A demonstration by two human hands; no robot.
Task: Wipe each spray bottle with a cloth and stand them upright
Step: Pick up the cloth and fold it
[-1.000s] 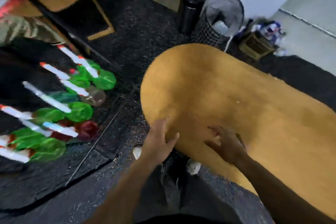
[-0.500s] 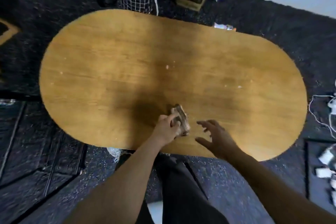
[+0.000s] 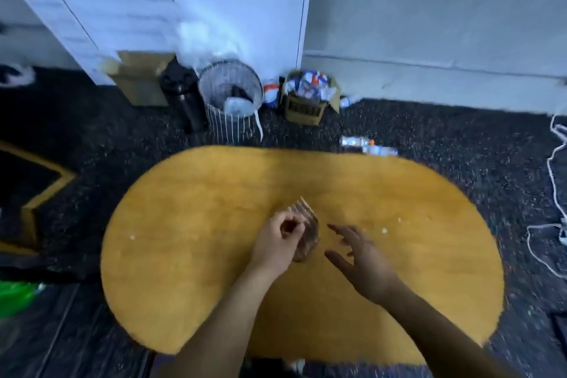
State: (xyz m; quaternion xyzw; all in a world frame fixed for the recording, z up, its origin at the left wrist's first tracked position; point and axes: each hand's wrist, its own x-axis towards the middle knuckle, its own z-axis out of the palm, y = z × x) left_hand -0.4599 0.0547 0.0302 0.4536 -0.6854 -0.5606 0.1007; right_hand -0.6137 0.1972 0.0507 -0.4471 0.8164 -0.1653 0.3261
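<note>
Oval yellow wooden worktop (image 3: 190, 255): left hand (image 3: 276, 247) gripped a folded brown striped cloth (image 3: 305, 233) near its middle; right hand (image 3: 363, 264) hovered beside, fingers spread.

Left hand (image 3: 277, 244) holds cloth (image 3: 305, 233) over table (image 3: 190, 255) centre; right hand (image 3: 363, 264) just right. Wire bin (image 3: 230, 101), flask (image 3: 184, 101), box (image 3: 306, 101) behind table.
</note>
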